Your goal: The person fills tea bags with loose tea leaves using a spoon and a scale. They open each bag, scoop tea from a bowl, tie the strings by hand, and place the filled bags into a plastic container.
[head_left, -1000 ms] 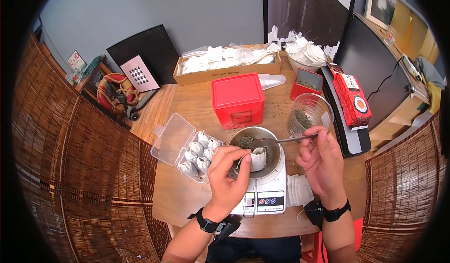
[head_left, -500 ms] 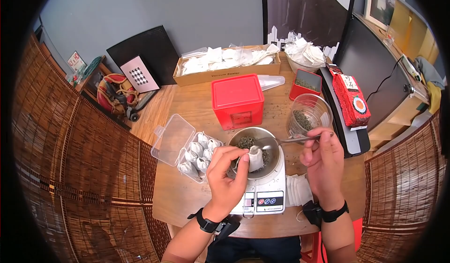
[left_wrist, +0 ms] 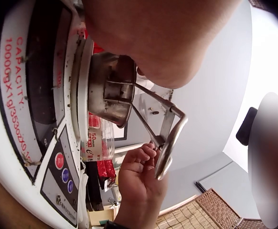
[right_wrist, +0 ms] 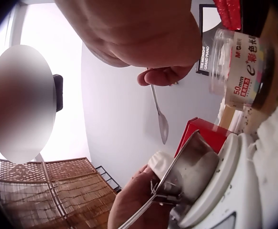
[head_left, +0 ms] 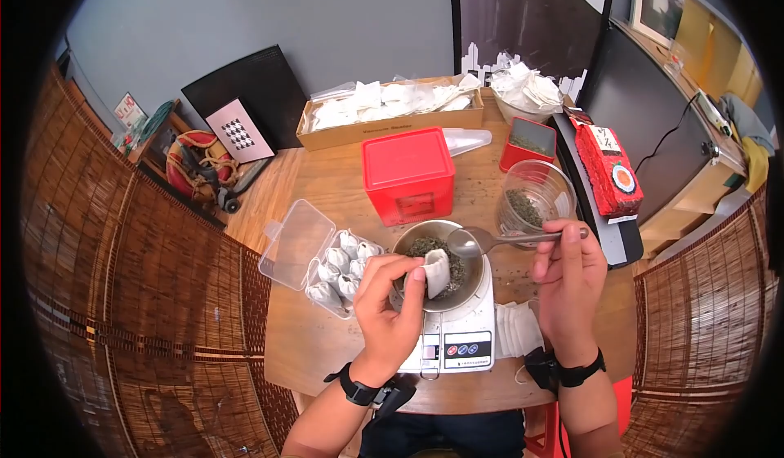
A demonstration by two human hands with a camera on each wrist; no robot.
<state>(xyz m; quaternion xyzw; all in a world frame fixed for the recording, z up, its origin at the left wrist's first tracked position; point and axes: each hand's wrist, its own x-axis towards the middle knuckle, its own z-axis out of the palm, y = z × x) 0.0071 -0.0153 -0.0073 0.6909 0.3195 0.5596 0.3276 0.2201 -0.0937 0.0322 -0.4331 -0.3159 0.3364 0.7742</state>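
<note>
My left hand [head_left: 390, 315] pinches a small white drawstring-type pouch [head_left: 438, 272] by its edge, thumb toward me. The pouch stands with its mouth up over a steel saucepan [head_left: 475, 282] holding dried chopped leaves [head_left: 423, 250]. Under the pan is a white kitchen scale [head_left: 469, 364]; the pan's wire handle [left_wrist: 170, 126] shows in the left wrist view. Between thumb and fingers, my right hand [head_left: 570, 294] holds a metal spoon [head_left: 467, 243] by its handle. The spoon's bowl is just right of the pouch, over the pan's rim, and looks bare.
Left of the pan, an open clear box [head_left: 294, 245] contains several tied pouches [head_left: 325, 294]. A red tin [head_left: 408, 164] stands behind. On the right are a clear tub [head_left: 563, 192] with leaves, a smaller red tin [head_left: 514, 156] and flat white pouches [head_left: 518, 327].
The spoon has drawn back from over the pouch and leaves, its bowl now lifted at the pan's right rim. The left hand has stayed over the pan, tilting the pouch slightly.
</note>
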